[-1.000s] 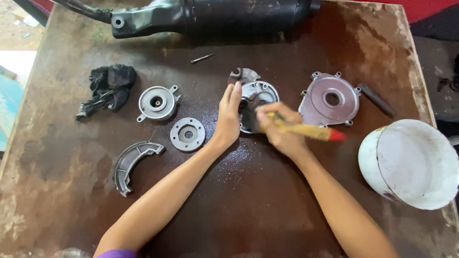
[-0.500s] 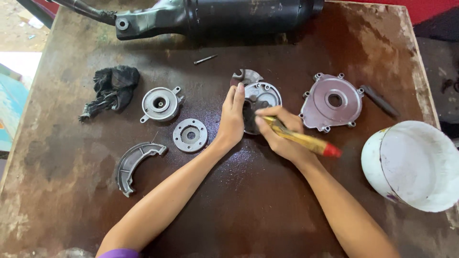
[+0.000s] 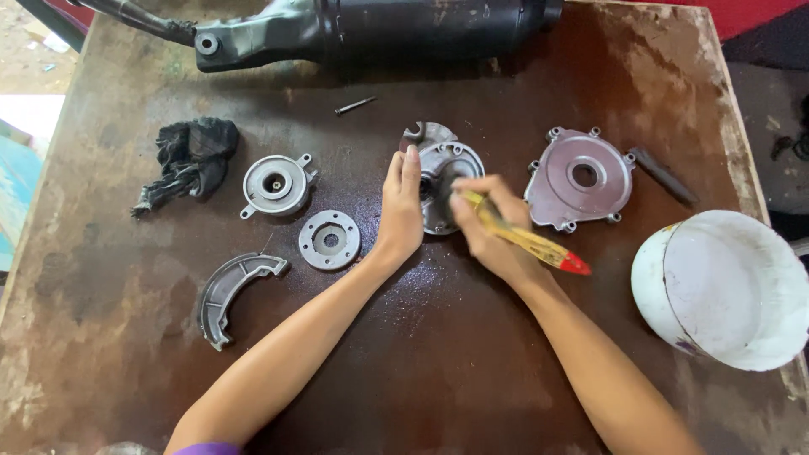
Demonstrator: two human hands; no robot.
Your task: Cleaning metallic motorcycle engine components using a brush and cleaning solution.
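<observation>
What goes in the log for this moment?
left hand: steadies round metal part | right hand: holds yellow brush on it | white bucket: at right

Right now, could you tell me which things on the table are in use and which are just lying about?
In use: left hand, right hand, yellow brush, round metal housing.

Lying about: cover plate, white bucket, black rag, brake shoe, small flange.

Matt grey cast-metal plate [image 3: 451,181], yellow wooden brush [image 3: 527,240], rough stained brown table [image 3: 438,354], black cloth rag [image 3: 192,160].
</observation>
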